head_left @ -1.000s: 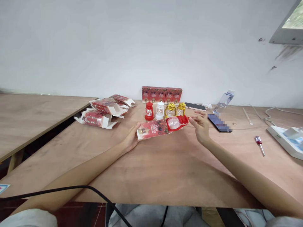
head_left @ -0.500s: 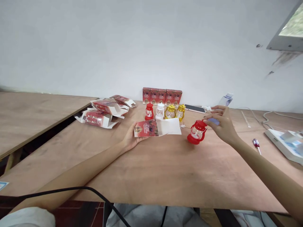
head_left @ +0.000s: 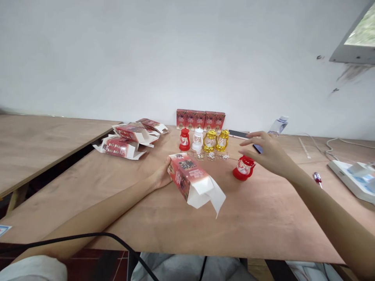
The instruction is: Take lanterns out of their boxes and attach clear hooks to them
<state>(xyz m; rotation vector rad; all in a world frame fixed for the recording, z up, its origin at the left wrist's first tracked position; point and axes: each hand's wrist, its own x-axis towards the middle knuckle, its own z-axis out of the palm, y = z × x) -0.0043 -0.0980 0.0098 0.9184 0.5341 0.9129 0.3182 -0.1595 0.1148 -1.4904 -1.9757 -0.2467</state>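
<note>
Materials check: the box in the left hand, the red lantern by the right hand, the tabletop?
Box: thin printed cardboard, glossy red outside, plain white inside, creased open flaps. Red lantern: looks like moulded plastic, shiny red frame around a clear globe. Tabletop: probably plywood, bare matt brown, faint grain.

No text, brand, number or sign can be read anywhere in the head view.

- Printing is seen on the red carton (head_left: 190,180) held in the left hand (head_left: 162,176): a dark panel with pale marks, possibly lettering, too blurred to be made out.
- The row of red boxes (head_left: 200,120) at the wall is printed with small pictures; no words can be resolved.
- The opened cartons (head_left: 129,137) lying on the worktop (head_left: 164,218) are patterned likewise; nothing legible.
- A scrap of label (head_left: 4,231) at the lower left edge is noted, unreadable.
</note>
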